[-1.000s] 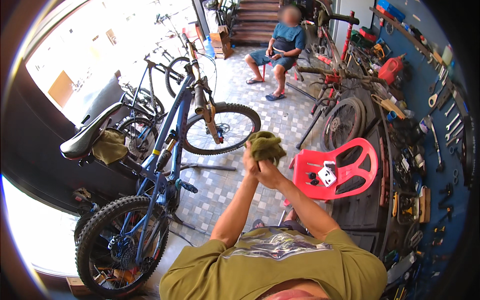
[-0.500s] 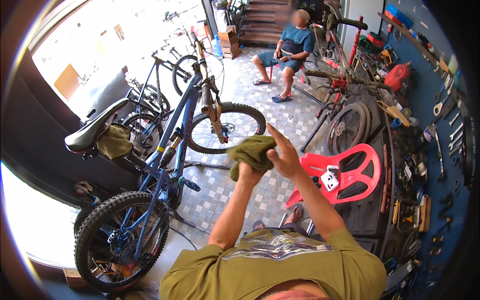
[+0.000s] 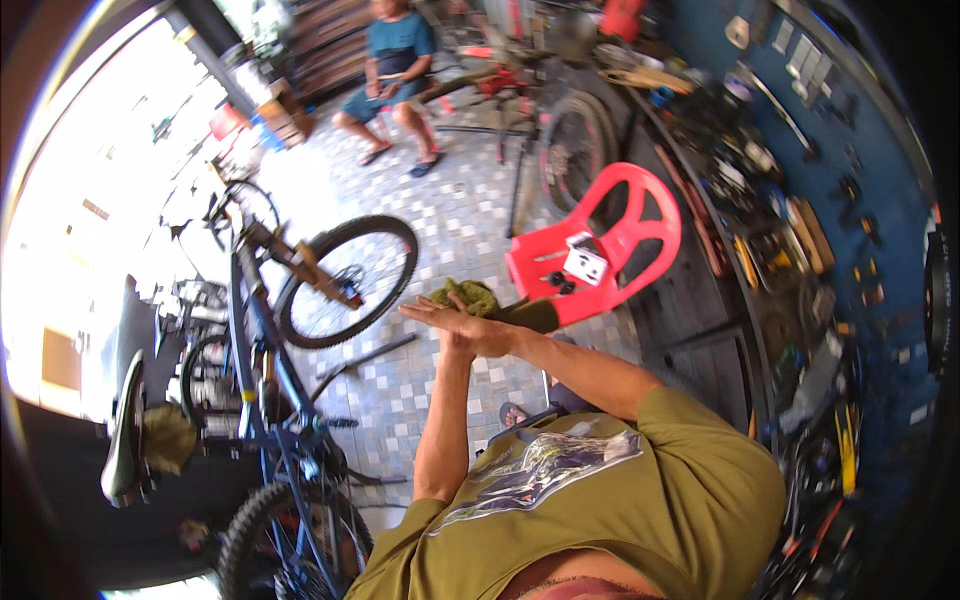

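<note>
My two hands meet in front of me, left of the red chair, against an olive-green cloth. My left hand is mostly covered by the right one; it grips the cloth, whose loose end hangs out toward the chair. Over the left hand and wrist lies my right hand, its fingers stretched out flat to the left. Some of the cloth shows just beyond the fingers. Exactly how the left fingers close on it is hidden.
A blue mountain bike stands at the left, a cloth hanging below its saddle. The red plastic chair holds a white box and small dark parts. Tools line the right wall. A seated person is farther back.
My view has swung to the right, shifting the bike and chair leftward in the picture. My right hand has come down across the left hand and cloth; before, it was raised beside them.
</note>
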`<action>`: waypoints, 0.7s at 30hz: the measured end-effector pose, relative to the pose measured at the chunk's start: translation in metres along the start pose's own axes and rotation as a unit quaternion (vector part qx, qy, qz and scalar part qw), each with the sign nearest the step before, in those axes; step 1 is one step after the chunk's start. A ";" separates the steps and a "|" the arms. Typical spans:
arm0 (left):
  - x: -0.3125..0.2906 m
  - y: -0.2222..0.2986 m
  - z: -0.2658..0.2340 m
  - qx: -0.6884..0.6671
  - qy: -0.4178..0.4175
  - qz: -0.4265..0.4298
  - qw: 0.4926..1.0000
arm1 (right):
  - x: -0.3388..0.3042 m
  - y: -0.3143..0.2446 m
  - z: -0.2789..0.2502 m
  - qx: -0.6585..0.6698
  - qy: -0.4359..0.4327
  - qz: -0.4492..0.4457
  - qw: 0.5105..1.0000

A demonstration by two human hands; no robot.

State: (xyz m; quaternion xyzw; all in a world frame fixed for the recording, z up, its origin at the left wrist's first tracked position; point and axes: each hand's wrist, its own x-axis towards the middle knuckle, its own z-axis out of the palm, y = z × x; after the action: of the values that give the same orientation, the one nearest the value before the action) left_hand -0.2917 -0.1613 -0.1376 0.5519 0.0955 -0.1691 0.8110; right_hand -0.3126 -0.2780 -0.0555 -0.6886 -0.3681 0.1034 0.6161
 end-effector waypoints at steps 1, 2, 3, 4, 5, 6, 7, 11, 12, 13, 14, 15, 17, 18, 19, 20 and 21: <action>0.002 -0.004 0.006 0.014 0.006 0.001 1.000 | -0.009 0.007 -0.013 0.095 0.025 0.001 0.995; 0.006 -0.008 0.014 0.021 0.002 -0.001 1.000 | -0.022 0.011 -0.023 0.188 0.053 -0.002 0.981; 0.009 -0.010 0.019 0.010 0.006 -0.003 1.000 | -0.034 0.007 -0.030 0.188 0.111 -0.040 0.975; 0.013 -0.015 0.025 -0.003 -0.005 -0.005 1.000 | -0.050 0.001 -0.041 0.162 0.133 -0.029 0.977; 0.015 -0.017 0.038 -0.014 -0.023 -0.010 1.000 | -0.069 -0.001 -0.052 0.066 0.161 0.002 0.985; 0.019 -0.018 0.050 -0.028 -0.033 -0.010 0.999 | -0.083 0.000 -0.061 -0.029 0.182 0.035 0.982; 0.025 -0.021 0.064 0.013 -0.083 0.015 0.996 | -0.096 0.003 -0.068 -0.042 0.213 0.075 0.973; 0.062 -0.046 0.118 0.097 -0.089 0.038 0.991 | -0.116 0.025 -0.076 -0.080 0.282 0.133 0.947; 0.075 -0.047 0.147 0.110 -0.067 0.014 0.992 | -0.122 0.028 -0.081 -0.092 0.312 0.128 0.937; 0.081 -0.047 0.171 0.065 -0.100 -0.051 0.992 | -0.132 0.029 -0.085 -0.168 0.338 0.149 0.914; 0.095 -0.045 0.181 0.196 -0.127 0.040 0.972 | -0.134 0.029 -0.100 -0.099 0.344 0.118 0.926; 0.112 -0.045 0.187 0.321 -0.151 0.127 0.926 | -0.139 0.029 -0.113 -0.029 0.349 0.089 0.932; 0.151 -0.042 0.202 0.507 -0.176 0.210 0.817 | -0.154 0.029 -0.143 0.149 0.333 0.030 0.930; 0.144 -0.036 0.230 0.358 -0.228 0.101 0.900 | -0.168 0.023 -0.165 0.174 0.316 0.044 0.932; 0.133 -0.023 0.258 0.201 -0.237 -0.013 0.950 | -0.179 0.012 -0.186 0.199 0.292 0.057 0.934; 0.140 -0.018 0.275 0.164 -0.247 -0.080 0.952 | -0.191 0.017 -0.204 0.222 0.278 0.027 0.934; 0.152 -0.021 0.281 0.212 -0.289 -0.014 0.934 | -0.195 -0.018 -0.221 0.232 0.291 0.031 0.928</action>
State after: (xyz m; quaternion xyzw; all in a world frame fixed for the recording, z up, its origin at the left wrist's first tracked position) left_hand -0.1681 -0.4550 -0.1030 0.6372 -0.1733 -0.3485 0.6652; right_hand -0.3257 -0.5729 -0.0511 -0.5375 -0.1173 0.0002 0.8351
